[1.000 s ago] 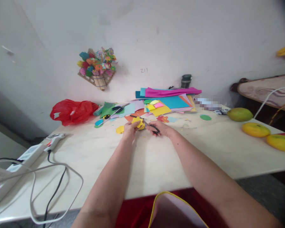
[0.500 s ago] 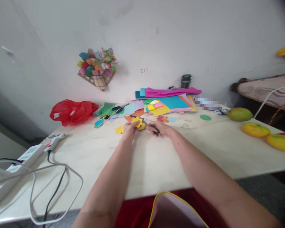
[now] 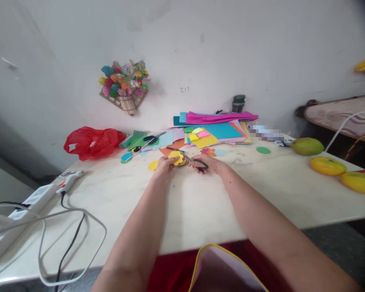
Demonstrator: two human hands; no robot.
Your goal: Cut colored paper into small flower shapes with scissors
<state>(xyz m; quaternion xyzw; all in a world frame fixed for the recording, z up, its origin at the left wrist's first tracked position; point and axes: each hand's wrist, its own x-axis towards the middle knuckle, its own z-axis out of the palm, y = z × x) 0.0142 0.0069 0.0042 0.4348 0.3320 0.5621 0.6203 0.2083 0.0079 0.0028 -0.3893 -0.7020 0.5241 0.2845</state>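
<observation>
Between the thumb and fingers of my left hand [image 3: 166, 165] is a yellow paper flower [image 3: 175, 157] with a scalloped edge. My right hand [image 3: 207, 163] grips a pair of scissors [image 3: 203, 164] by the black handles. Its blades point left and lie along the flower's upper right side; whether they touch the paper I cannot tell. Just left of my left hand lies a yellow paper piece [image 3: 153, 165]. Beyond my right hand is a red-orange paper flower [image 3: 211, 152] on the table.
Coloured paper sheets [image 3: 225, 132] are stacked at the back, a dark cup [image 3: 238, 103] behind them. A red plastic bag [image 3: 91, 142] lies at left, near a white power strip [image 3: 39, 195] with loose cables. Mangoes [image 3: 327, 166] sit at right. A green paper circle [image 3: 263, 150] lies nearer the middle.
The yellow flower has turned slightly in my left hand. My right hand and the scissors have shifted a little to the right.
</observation>
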